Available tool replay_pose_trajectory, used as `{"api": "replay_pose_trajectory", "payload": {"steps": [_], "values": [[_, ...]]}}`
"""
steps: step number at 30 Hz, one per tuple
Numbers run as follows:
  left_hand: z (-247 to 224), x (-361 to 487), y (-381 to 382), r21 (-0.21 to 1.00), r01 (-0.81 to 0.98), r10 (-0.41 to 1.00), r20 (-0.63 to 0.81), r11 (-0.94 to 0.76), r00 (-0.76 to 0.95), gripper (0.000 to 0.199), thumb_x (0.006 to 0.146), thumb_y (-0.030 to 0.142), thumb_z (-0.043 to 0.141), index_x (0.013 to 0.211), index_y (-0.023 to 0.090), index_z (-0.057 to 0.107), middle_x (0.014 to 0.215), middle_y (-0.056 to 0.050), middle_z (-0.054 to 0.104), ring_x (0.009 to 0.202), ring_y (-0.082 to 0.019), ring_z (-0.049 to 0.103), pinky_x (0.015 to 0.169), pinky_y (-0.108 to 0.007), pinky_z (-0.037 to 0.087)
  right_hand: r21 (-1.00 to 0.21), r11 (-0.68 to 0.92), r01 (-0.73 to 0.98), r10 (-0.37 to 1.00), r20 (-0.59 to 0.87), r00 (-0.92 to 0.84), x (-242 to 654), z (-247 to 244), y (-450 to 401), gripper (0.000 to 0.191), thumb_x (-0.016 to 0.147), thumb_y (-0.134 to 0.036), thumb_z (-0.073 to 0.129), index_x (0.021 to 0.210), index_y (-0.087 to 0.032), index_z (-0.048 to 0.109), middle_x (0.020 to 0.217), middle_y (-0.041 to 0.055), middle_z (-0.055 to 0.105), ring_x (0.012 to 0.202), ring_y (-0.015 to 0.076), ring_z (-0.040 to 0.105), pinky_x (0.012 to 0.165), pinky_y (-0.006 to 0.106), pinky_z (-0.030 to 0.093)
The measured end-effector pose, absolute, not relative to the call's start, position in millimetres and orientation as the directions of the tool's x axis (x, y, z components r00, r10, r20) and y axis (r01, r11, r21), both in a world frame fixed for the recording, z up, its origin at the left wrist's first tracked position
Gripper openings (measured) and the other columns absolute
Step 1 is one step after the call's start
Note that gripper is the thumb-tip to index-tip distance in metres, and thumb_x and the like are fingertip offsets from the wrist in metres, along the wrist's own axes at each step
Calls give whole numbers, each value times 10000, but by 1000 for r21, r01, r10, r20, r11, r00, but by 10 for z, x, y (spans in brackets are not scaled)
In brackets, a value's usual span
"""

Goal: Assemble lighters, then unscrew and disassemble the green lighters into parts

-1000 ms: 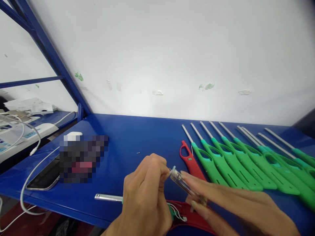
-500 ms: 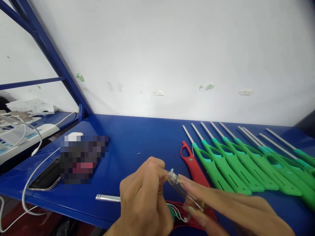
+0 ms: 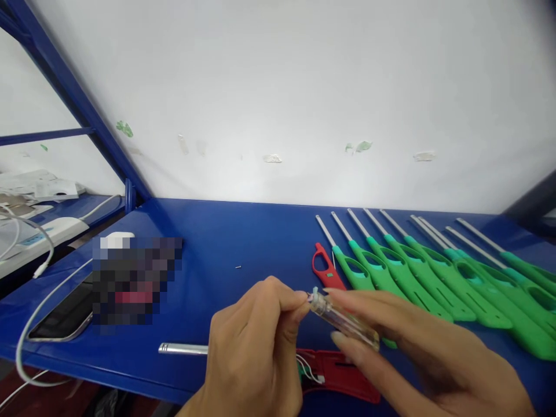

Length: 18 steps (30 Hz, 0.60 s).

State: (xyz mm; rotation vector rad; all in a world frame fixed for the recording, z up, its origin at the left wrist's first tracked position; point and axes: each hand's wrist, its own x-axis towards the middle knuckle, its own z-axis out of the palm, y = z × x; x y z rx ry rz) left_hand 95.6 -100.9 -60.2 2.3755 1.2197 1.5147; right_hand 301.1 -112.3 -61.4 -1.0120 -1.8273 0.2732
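Note:
A clear lighter fuel tank (image 3: 345, 322) with a pale valve end lies tilted between the thumb and fingers of my right hand (image 3: 425, 341). At that valve end, the thumb and forefinger of my left hand (image 3: 256, 341) are pinched together; whatever small part they hold is hidden. Below the hands rests an opened red lighter shell (image 3: 354, 379) with white wires and a green part inside. Its metal tube (image 3: 185, 348) sticks out left of my left hand. Another red shell half (image 3: 324, 266) lies beyond my right hand, partly covered.
Several green lighters (image 3: 403, 284) lie in a row on the right. A small screw (image 3: 238, 267) is on the blue table (image 3: 208, 231). On the left are a phone (image 3: 63, 315), a blurred-out item (image 3: 139, 278) and a white cable (image 3: 41, 315). A white wall stands behind.
Both hands and the fuel tank have shifted slightly right, and the tank lies flatter. My right hand now covers more of the other red shell half. The view has turned a little.

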Motion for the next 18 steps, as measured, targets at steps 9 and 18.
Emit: {"api": "replay_pose_trajectory", "payload": {"steps": [9,18], "values": [[-545,880,-922,383,646,741,472,-660,478,255,1055,91,522,868,225,633,819,-8,705,750,-201,637,682,-316,534,-449,531,719,802,541,-254,3197,-697,-1007,217,1055,-246,663,1244,-344,703,1138,-46,851,921,162,849,887,225,681],[-450,650,-813,338,655,736,352,-676,579,304,1066,99,508,851,246,665,847,6,724,750,-199,670,841,-347,576,-480,448,754,868,436,-238,3174,-763,-1053,329,1067,-457,638,1336,-282,568,1088,56,832,873,226,843,632,248,668]]}}
